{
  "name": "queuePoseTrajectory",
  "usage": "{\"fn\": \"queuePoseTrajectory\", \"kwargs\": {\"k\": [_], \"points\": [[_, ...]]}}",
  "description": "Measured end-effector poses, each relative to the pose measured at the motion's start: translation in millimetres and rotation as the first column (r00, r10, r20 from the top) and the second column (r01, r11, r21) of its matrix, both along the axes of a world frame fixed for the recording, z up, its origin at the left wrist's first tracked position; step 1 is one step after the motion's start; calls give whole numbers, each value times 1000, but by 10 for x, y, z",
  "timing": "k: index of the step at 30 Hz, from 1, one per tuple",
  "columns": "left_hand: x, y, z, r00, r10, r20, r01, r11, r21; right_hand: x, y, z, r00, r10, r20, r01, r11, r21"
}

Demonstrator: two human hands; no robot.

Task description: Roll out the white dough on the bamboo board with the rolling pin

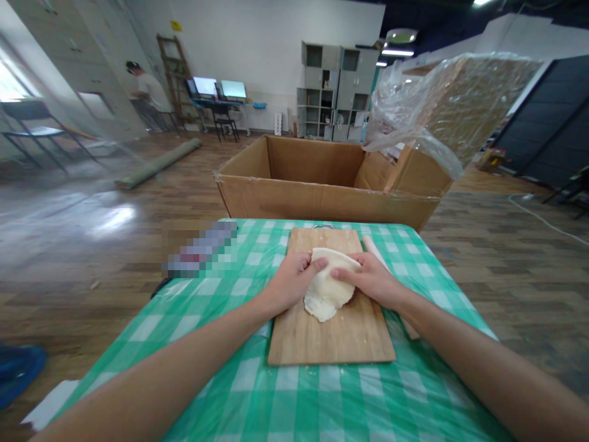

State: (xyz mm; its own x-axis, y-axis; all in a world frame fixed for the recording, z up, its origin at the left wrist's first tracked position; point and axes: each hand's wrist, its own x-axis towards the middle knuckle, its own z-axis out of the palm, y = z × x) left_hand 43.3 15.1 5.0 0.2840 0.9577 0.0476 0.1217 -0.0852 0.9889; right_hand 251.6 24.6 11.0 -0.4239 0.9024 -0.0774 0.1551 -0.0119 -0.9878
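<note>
A flat piece of pale dough [327,288] lies on a wooden cutting board [331,334] set on a table with a green and white checked cloth [257,393]. My left hand [294,279] grips the dough's left edge, thumb on top and fingers curled under. My right hand [370,279] holds the right edge the same way, thumb pressing on the dough. The far edge of the dough is lifted and folded toward me. A wooden rolling pin [373,248] lies just beyond my right hand, mostly hidden.
A large open cardboard box [322,184] stands on the floor beyond the table, with a plastic-wrapped carton [455,104] at its right. A person stands far off at the left near desks with monitors [218,89]. Grey lockers [335,92] line the back wall.
</note>
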Motion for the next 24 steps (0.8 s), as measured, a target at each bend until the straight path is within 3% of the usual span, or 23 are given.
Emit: {"fn": "queuePoseTrajectory", "kwargs": {"k": [4, 8, 15, 20, 24], "points": [[-10, -11, 4, 998, -27, 57, 30, 999, -46, 18, 8, -24, 998, 70, 2, -70, 998, 11], [-33, 16, -11, 986, -100, 133, 111, 991, -77, 29, 26, -72, 998, 42, -46, -41, 999, 16], [-89, 101, -132, 985, -7, 171, 29, 992, -126, 30, 47, -51, 997, 59, -44, -60, 998, -2], [-57, 95, -57, 949, -14, 315, 93, 966, -239, 35, 46, -78, 998, 40, -57, -40, 999, 0], [-42, 107, -29, 934, -56, 352, 141, 965, -220, 39, 60, -100, 995, -5, -98, 2, 1000, -24]]}}
